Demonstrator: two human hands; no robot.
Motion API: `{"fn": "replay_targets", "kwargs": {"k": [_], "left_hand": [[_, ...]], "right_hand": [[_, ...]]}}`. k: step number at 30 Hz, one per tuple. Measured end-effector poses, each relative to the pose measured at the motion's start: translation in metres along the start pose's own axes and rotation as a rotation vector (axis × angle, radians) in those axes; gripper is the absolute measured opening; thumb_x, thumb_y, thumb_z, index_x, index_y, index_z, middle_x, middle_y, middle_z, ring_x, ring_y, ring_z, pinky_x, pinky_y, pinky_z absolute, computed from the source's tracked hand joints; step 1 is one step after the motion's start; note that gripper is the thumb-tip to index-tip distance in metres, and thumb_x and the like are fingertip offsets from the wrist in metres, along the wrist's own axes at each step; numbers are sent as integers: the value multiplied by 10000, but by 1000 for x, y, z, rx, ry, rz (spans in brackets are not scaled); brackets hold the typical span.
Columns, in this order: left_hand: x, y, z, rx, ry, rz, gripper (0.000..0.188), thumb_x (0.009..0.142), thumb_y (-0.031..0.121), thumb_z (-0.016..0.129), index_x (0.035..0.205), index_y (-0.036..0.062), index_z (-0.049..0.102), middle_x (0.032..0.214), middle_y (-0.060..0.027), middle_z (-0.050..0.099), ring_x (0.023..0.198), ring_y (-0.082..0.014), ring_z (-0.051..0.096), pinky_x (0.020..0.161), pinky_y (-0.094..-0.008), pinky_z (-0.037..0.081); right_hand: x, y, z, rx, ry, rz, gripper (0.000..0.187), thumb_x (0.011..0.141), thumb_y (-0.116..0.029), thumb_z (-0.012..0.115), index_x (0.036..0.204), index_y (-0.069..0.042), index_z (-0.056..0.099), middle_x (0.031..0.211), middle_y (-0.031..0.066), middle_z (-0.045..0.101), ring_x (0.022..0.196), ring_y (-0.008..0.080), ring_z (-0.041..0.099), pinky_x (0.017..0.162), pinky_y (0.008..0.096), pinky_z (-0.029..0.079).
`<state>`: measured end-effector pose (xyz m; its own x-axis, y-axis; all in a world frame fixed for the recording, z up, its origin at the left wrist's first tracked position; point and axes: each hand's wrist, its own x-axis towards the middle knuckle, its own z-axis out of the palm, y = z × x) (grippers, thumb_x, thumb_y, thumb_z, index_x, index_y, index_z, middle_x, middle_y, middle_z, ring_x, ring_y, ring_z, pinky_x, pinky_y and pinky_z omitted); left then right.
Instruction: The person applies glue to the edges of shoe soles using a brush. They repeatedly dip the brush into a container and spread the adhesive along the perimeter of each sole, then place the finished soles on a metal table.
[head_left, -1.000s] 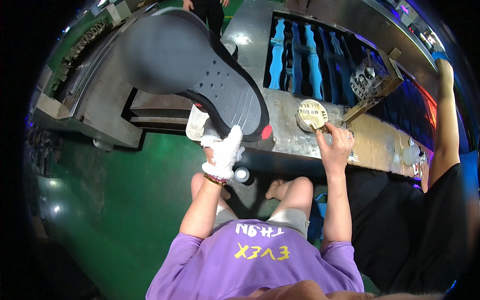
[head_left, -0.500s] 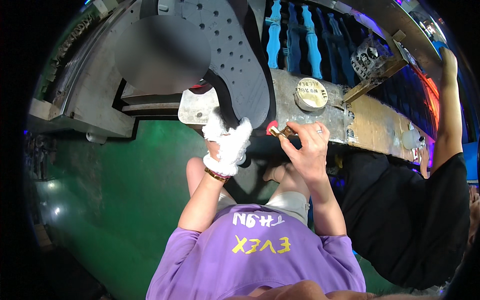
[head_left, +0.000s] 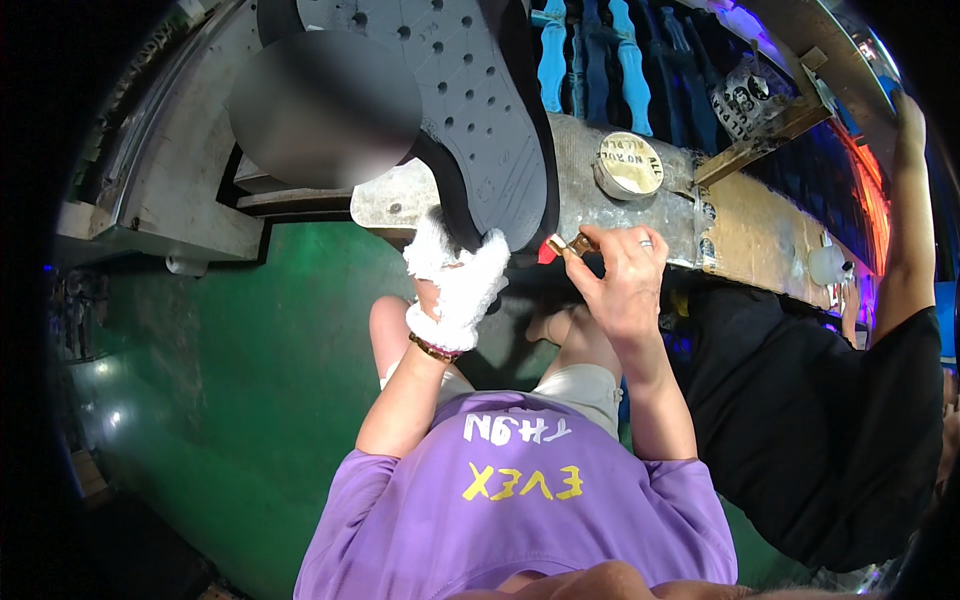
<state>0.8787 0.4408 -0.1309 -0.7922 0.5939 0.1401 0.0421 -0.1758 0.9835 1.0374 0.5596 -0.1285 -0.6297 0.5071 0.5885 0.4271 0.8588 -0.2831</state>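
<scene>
Presently clasping, in the white-gloved left hand (head_left: pixel 452 285), the near end of a grey, perforated, black-rimmed sole-shaped piece (head_left: pixel 497 175) reaching beyond that grip; pinching, in the bare right hand (head_left: pixel 625 285), a small brown, pale-tipped tool (head_left: pixel 579 244) by a bright-red tab (head_left: pixel 546 251), right of the left grip.

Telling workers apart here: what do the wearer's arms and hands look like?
Both sleeves are short and purple. The left hand wears a white glove, with reddish and brownish wristbands. The right hand is bare except for a ring.
</scene>
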Motion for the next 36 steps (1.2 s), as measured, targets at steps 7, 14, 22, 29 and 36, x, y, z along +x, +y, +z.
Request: {"fn": "replay_targets", "kwargs": {"k": [7, 14, 22, 29, 36], "left_hand": [[-1, 0, -2, 79, 30, -6, 252, 848, 50, 752, 1052, -6, 616, 793, -39, 678, 572, -84, 579, 454, -263, 467], [2, -9, -3, 73, 35, 113, 296, 834, 59, 758, 1074, -23, 607, 801, -56, 689, 547, -85, 576, 451, -273, 467], [-1, -8, -6, 66, 18, -41, 334, 840, 76, 774, 1072, -19, 553, 644, -20, 600, 467, -74, 507, 414, -271, 429], [-1, -5, -6, 96, -4, -22, 366, 840, 82, 785, 1084, -25, 533, 633, -8, 584, 471, -70, 498, 407, -267, 395], [-3, -7, -8, 137, 7, -3, 463, 834, 87, 791, 1181, -66, 524, 695, -19, 604, 506, -70, 515, 429, -259, 417]], "right_hand": [[1, 3, -4, -1, -10, 24, 316, 758, -196, 821, 1028, -65, 722, 870, 82, 676, 848, 268, 633, 1005, 458, 393], [1, 5, -11, 19, 4, 32, 296, 770, -158, 801, 1036, -54, 726, 896, 58, 695, 860, 239, 631, 1014, 423, 382], [1, 3, -8, 74, -56, -65, 309, 754, -186, 822, 1018, -59, 723, 861, 68, 684, 837, 253, 638, 1024, 470, 377], [-1, 4, -13, 168, -130, -119, 299, 738, -181, 819, 993, -61, 723, 859, 54, 684, 818, 241, 641, 1036, 488, 376], [-9, 3, -15, 186, -139, -162, 293, 738, -167, 800, 1005, -76, 720, 858, 42, 681, 823, 231, 648, 1064, 499, 365]]}}
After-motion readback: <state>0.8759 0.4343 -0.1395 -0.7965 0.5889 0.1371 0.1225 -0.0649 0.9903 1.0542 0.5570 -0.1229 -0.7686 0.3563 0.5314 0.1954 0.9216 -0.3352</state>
